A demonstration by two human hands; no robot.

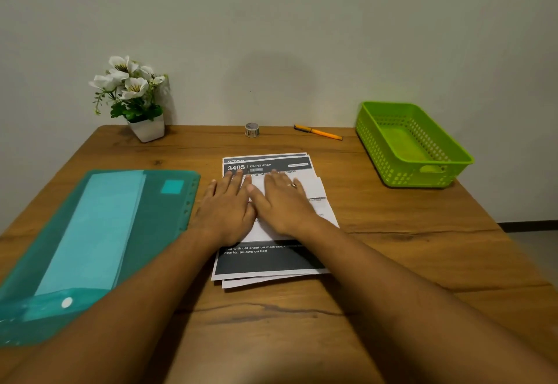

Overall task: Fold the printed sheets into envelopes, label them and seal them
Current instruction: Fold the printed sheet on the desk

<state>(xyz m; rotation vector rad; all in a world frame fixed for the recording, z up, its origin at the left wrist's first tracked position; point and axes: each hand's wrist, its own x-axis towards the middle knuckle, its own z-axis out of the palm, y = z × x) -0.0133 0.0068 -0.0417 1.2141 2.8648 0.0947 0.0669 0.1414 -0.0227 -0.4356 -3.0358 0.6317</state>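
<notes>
A small stack of printed sheets [268, 259] lies at the middle of the wooden table [392, 247]. The top sheet [314, 185] is folded up so its white back shows. My left hand [228, 207] and my right hand [282, 202] lie flat side by side on that fold, fingers spread, pressing it down. A teal plastic folder [151, 217] with pale envelopes [96, 232] inside lies to the left. A roll of patterned tape [251, 129] and an orange pen [318, 132] lie at the table's far edge.
A green plastic basket [453, 169] stands at the far right corner. A white pot of artificial flowers [136, 102] stands at the far left by the wall. Dark floor shows beyond the table's right edge.
</notes>
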